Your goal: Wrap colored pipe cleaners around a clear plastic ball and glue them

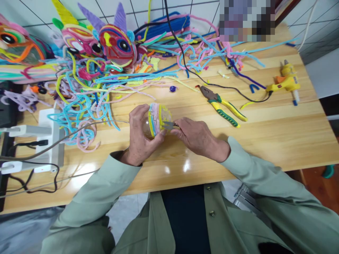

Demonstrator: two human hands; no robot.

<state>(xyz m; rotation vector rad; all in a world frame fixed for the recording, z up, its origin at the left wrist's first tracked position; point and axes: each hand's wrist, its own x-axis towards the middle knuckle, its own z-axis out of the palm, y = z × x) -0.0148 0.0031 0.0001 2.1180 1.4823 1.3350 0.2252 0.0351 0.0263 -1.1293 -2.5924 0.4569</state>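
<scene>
A clear round plastic ball [155, 120] is banded with blue, pink and yellow fuzzy pipe cleaners. My left hand [139, 135] grips it from the left, fingers over the top and thumb along the lower edge. In my right hand [194, 135] is a small metal tool [169, 125] with two pointed jaws; its handles are hidden by the fingers, so its exact kind is unclear. The jaw tips meet the ball's right side at the yellow strip. Right of that hand lie pliers [218, 104] with green and yellow handles.
A yellow glue gun [286, 83] stands at the right, its black cord crossing the table. Loose pipe cleaners [84, 95] spread over the back and left. Colourful horned mask-like pieces [118, 46] stand behind them. At the left is a white power strip [51, 141] with cables.
</scene>
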